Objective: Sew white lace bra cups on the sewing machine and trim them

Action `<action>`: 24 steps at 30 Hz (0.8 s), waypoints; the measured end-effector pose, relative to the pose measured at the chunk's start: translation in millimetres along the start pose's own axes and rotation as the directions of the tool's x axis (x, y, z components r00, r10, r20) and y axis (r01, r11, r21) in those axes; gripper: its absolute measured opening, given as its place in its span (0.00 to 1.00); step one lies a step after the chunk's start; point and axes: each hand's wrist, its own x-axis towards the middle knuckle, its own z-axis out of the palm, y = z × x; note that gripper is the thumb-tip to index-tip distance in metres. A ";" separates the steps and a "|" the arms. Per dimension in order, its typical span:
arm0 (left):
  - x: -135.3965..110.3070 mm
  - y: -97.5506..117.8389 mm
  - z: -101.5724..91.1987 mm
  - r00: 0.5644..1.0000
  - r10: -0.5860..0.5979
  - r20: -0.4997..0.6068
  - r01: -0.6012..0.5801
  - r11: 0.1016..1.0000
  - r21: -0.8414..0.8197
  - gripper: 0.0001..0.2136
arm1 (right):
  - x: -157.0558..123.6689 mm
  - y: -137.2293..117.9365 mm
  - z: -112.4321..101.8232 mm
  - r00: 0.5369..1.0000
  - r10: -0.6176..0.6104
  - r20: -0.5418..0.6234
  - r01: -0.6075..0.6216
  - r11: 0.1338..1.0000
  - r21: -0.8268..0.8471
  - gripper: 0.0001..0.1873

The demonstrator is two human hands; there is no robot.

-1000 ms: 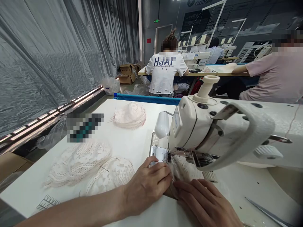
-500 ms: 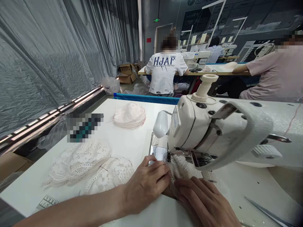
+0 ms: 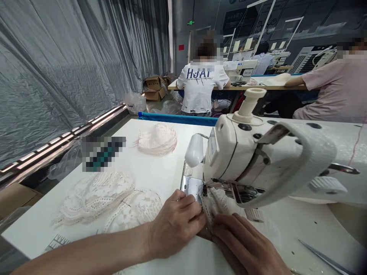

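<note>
The lace piece (image 3: 212, 202) lies under the sewing machine (image 3: 222, 152), its near end between 2 hands. The left hand (image 3: 178, 226) curls at its left edge and the right hand (image 3: 248, 240) bends over its near right side; I cannot tell whether either pinches it. 1 pale fabric pile (image 3: 157, 139) sits far, left of the machine.
</note>
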 end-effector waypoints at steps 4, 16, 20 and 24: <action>-1.1 -0.5 1.9 0.999 0.021 0.042 -0.022 1.000 0.011 0.09 | -2.6 1.0 1.4 0.999 -0.034 -0.037 0.033 0.999 -0.026 0.12; -1.7 0.3 0.9 0.998 0.051 0.027 -0.053 0.996 0.076 0.06 | 8.1 -3.6 -11.8 0.989 -0.137 -0.048 0.122 0.966 -0.228 0.20; -1.9 -0.1 -0.7 0.999 0.035 0.039 -0.038 0.997 0.067 0.07 | 16.6 -8.3 -14.7 0.984 -0.155 -0.086 0.132 0.964 -0.230 0.24; -1.4 0.0 -1.5 0.998 0.052 0.028 -0.054 0.996 0.065 0.09 | 18.5 -9.6 -12.6 0.984 -0.155 -0.085 0.133 0.966 -0.220 0.22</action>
